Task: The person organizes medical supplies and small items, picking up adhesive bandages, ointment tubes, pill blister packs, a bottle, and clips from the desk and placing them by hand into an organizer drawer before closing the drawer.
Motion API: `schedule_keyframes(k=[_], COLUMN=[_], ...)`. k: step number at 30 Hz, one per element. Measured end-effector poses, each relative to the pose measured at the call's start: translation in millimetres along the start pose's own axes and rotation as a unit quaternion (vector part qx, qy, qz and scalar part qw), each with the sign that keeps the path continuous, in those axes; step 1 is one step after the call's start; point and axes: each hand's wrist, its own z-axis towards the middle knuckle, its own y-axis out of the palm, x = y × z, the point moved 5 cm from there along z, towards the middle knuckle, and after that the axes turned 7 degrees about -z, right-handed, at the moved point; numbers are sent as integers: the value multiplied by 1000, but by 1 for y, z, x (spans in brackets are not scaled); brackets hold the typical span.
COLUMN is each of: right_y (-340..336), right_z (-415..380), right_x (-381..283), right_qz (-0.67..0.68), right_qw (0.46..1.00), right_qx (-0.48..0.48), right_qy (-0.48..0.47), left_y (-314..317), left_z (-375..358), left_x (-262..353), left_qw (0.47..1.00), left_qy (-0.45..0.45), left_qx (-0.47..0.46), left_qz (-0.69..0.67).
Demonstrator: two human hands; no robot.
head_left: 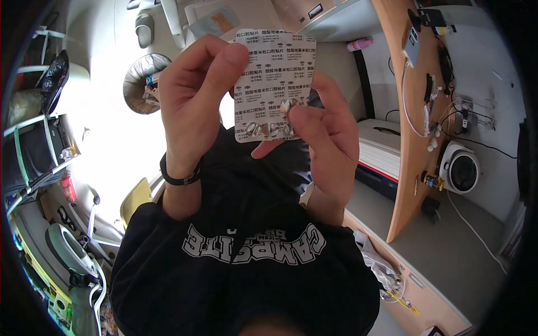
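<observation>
A silver blister pack (272,73) printed with rows of dark characters is held up at the top centre, its printed foil side facing the camera. Several pockets along its lower edge have torn, shiny foil, and another torn one lies just above them. My left hand (193,92) pinches the pack's upper left edge between thumb and fingers. At the lower right of the pack, my right hand (328,131) grips it, the thumb pressed by the torn foil and other fingers partly hidden behind.
A round waste bin (147,84) stands at the upper left, near a grey slipper (144,31). To the right are a wooden desk (404,185) with cables and a small white fan (460,168). White shelving (47,120) lines the left side.
</observation>
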Motion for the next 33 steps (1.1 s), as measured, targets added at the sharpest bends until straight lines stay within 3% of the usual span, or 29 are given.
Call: schedule_keyframes(k=[6,33], right_y=[-10,-4], right_z=[2,-5], right_x=[-7,-15], right_qz=[-6,-17], right_qw=[998,995], right_qx=[37,54], right_qy=[-51,-88], left_y=[2,5], left_z=[-3,-9], left_x=[4,10], left_qw=[994,987], left_qy=[4,8], left_qx=[-99,-158], left_qz=[40,11])
